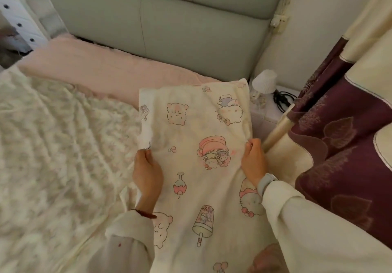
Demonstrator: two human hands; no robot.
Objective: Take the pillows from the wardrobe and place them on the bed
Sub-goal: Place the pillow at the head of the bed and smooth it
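Head view: the one camera, looking down over the head end of the bed.
Pillow [197, 145]: cream case with cartoon prints, held lengthwise over the right side of the bed, far end near the headboard [169, 18], near end at the person's body.
Left hand [147, 173]: clenched on the left edge of the pillow, thumb on top.
Right hand [253, 162]: pinching the right edge, watch at the wrist.
Bed [53, 145]: covered by a pale floral quilt; a pink pillow [89, 69] already lies along the headboard.
Right of bed: small lamp [264, 81] on a side surface, then a purple and cream curtain [339, 136].
Wardrobe: not in sight.
Done, by judgement: this pillow is out of the wardrobe and at the bed; the pink one looks placed.
Left: lower it, let go; whether more pillows wait in the wardrobe cannot be told.
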